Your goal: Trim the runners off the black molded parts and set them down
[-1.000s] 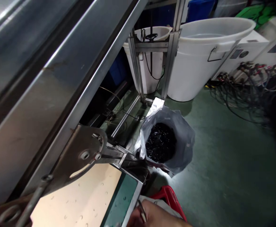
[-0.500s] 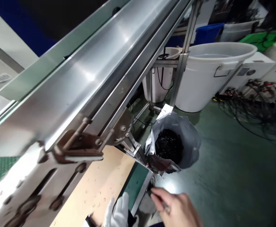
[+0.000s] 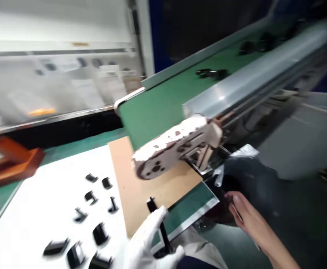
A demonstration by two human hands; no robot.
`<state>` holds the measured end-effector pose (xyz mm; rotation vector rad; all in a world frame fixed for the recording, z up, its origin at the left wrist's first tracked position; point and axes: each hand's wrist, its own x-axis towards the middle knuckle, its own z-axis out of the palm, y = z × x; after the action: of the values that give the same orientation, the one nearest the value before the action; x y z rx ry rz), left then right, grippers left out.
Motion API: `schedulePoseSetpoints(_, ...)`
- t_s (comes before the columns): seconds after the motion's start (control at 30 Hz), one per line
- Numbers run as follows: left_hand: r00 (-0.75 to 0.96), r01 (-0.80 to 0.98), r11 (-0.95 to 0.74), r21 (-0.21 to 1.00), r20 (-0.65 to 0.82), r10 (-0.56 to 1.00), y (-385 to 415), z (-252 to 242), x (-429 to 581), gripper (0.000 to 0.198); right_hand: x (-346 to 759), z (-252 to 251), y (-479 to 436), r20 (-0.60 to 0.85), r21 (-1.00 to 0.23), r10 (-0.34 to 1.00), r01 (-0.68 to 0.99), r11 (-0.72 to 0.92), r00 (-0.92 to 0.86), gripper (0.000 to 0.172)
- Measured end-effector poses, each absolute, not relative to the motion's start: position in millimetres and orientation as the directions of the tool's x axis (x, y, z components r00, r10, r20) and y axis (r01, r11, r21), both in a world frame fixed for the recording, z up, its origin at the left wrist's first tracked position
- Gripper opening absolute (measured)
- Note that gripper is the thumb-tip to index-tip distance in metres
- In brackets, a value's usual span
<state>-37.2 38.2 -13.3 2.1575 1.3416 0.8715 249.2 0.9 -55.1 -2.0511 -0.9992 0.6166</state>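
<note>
My left hand (image 3: 149, 239), in a white glove, is closed around a long black plastic part (image 3: 163, 233) above the table's front edge. To its left, several small black plastic parts (image 3: 99, 233) lie on a white sheet (image 3: 54, 209). At the right, my bare right hand (image 3: 243, 209) is over a silver-grey bag (image 3: 261, 179), its fingers pinched together. Motion blur hides what is in that pinch, if anything. The bag's inside is dark and smeared.
A green conveyor belt (image 3: 163, 108) slopes down to the table, its metal end plate (image 3: 169, 145) above a tan cardboard sheet (image 3: 135, 209). More black parts (image 3: 212, 73) ride on the belt. An orange stand (image 3: 15, 164) is at far left, a large white bin (image 3: 306, 142) at right.
The view has swung left, bringing in the white sheet with its parts and the belt's end. The long black part now shows in my left hand. My right hand is now over the bag.
</note>
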Motion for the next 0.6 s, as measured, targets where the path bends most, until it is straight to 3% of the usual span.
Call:
schedulePoseSetpoints(0.1,0.299,0.486,-0.424,0.764,0.311,0.902,33,-4,-50,0.069,203,-41,0,-0.172,-0.906,0.972,0.362,-0.22,0.16,0.045)
schedulePoseSetpoints(0.2,0.248,0.383,-0.388,0.838,0.311,0.917,27,5,-58,0.076,173,-19,8,-0.195,-0.923,0.966,0.365,-0.123,-0.168,0.046)
schedulePoseSetpoints(0.3,0.205,0.356,-0.381,0.853,0.326,0.923,16,8,-62,0.089,151,4,15,-0.112,-0.868,0.937,0.491,0.071,-0.332,0.053)
schedulePoseSetpoints(0.43,0.197,0.377,-0.397,0.837,0.347,0.917,5,7,-61,0.103,135,24,15,-0.035,-0.707,0.879,0.634,0.315,-0.476,0.073)
schedulePoseSetpoints(0.6,0.271,0.341,-0.483,0.807,0.407,0.872,3,15,-59,0.101,131,32,13,0.034,-0.498,0.845,0.724,0.478,-0.534,0.069)
